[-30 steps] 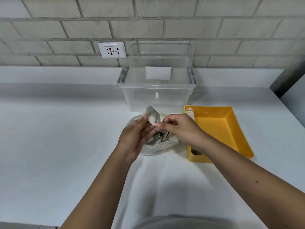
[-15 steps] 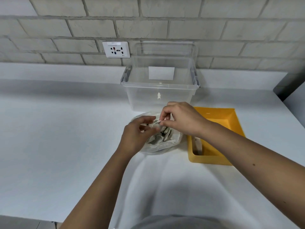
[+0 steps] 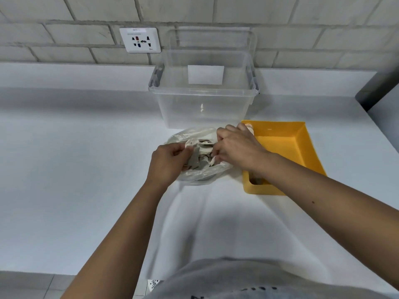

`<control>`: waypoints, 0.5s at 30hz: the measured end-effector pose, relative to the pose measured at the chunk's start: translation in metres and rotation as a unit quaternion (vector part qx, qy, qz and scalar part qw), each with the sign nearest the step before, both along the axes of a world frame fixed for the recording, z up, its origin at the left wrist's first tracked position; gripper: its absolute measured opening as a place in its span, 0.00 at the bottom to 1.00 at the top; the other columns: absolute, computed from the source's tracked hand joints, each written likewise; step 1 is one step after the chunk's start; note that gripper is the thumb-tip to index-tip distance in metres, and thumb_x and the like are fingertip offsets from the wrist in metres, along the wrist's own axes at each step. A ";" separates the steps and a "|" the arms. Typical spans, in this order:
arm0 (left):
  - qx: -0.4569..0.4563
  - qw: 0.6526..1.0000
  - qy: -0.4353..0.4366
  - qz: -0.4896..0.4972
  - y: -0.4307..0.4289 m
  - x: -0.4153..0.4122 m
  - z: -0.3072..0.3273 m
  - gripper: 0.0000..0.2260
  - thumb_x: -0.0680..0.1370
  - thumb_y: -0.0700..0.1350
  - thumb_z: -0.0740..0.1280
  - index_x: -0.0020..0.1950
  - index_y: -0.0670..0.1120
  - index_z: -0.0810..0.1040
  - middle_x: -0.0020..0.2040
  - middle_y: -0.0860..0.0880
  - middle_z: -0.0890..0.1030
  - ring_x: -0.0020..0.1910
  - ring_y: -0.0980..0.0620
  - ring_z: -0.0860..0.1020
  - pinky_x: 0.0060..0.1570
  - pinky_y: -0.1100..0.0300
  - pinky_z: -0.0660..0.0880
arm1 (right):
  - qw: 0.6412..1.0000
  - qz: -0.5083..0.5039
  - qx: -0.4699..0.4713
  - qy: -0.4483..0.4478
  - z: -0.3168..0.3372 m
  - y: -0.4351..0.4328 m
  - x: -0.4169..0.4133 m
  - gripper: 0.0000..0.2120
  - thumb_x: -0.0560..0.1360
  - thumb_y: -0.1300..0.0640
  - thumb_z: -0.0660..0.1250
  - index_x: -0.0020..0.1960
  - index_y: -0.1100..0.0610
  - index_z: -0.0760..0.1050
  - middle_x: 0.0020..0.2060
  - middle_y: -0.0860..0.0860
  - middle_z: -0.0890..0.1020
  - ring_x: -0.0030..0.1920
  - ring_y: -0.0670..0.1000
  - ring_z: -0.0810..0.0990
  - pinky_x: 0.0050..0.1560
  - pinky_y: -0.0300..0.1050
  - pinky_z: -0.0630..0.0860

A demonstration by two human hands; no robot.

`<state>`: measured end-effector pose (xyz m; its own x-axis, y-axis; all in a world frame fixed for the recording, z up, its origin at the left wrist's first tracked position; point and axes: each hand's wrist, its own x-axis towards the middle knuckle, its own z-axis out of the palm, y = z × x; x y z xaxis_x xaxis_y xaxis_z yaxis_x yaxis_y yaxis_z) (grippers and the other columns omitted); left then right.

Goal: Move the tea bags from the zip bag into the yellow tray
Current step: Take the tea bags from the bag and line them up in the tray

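**Step in hand:** drawing another sachet out of the zip bag (image 3: pixel 195 176); mid-task, by the look of it.

**Left hand** (image 3: pixel 169 162): at the near-left lip of the bag, fingers curled, pinching the film there beside a grey sachet (image 3: pixel 194 158). Judged to be holding the mouth apart.

**Right hand** (image 3: pixel 237 147): reaching in from the tray side, fingers bent down among the tea bags (image 3: pixel 204 147). Fingertips buried, so cannot tell whether clamped on one yet.

**Location of task items:**
- Bulk of the tea bags heaped inside the bag, on the worktop (image 3: pixel 86 169) just left of the yellow tray (image 3: pixel 278 147).
- A few pale pieces (image 3: pixel 250 128), likely sachets, along the tray's left wall, partly hidden by the right forearm.

**Next move, as judged:** one sachet to be pinched, lifted clear of the lip, carried a short way right and released over the tray floor. Bag to be kept steady meanwhile.

**Materials:**
- Bag: thin clear film, crumpled and slack, liable to drag along with a snagged sachet.
- Tea bags: flat paper sachets, grey and off-white, light, sharp-cornered, prone to coming up in twos.
- Tray: rigid yellow plastic, rectangular, shallow, with sloped smooth walls.
- Worktop: white, matt, smooth.

**Also present:** clear plastic storage box (image 3: pixel 203 104) behind the bag; wall socket (image 3: pixel 140 39) on a pale brick wall.
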<state>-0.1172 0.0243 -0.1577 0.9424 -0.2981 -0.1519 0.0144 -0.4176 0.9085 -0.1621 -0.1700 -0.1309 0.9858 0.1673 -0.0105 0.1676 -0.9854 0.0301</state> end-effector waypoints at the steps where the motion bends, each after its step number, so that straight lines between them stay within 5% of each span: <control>1: -0.010 1.000 0.018 0.005 0.000 0.000 0.000 0.14 0.77 0.49 0.69 0.44 0.37 0.82 0.43 0.34 0.82 0.38 0.42 0.85 0.51 0.42 0.81 | 0.998 -0.021 0.058 -0.004 -0.001 -0.003 0.000 0.08 0.75 0.44 0.67 0.51 0.45 0.81 0.46 0.45 0.73 0.54 0.48 0.72 0.54 0.48 0.62; 6: -0.051 0.992 0.110 0.024 0.001 0.000 0.003 0.13 0.79 0.44 0.68 0.51 0.34 0.81 0.48 0.35 0.84 0.36 0.46 0.86 0.58 0.43 0.79 | 0.885 -0.159 0.437 -0.005 0.006 -0.020 -0.004 0.07 0.73 0.51 0.74 0.40 0.54 0.81 0.39 0.46 0.81 0.38 0.43 0.77 0.46 0.42 0.72; 10: -0.073 0.989 0.126 0.022 -0.003 -0.003 0.007 0.11 0.80 0.44 0.67 0.51 0.36 0.83 0.49 0.34 0.84 0.37 0.45 0.84 0.56 0.48 0.81 | 0.832 -0.171 0.525 0.049 0.015 -0.022 -0.010 0.08 0.74 0.55 0.73 0.43 0.61 0.82 0.36 0.49 0.82 0.38 0.43 0.77 0.46 0.41 0.74; 15: -0.112 0.982 0.149 -0.011 -0.008 -0.005 0.009 0.10 0.81 0.43 0.66 0.50 0.37 0.83 0.41 0.42 0.80 0.41 0.46 0.80 0.54 0.49 0.82 | 0.820 -0.115 0.548 0.120 0.025 -0.010 -0.013 0.06 0.75 0.56 0.72 0.42 0.59 0.82 0.34 0.51 0.82 0.33 0.45 0.72 0.37 0.34 0.70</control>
<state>-0.1223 0.0165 -0.1489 0.8592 -0.3749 -0.3481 0.2868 -0.2105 0.9346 -0.1748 -0.1804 -0.1056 0.9842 0.0150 -0.1766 -0.1555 -0.4056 -0.9007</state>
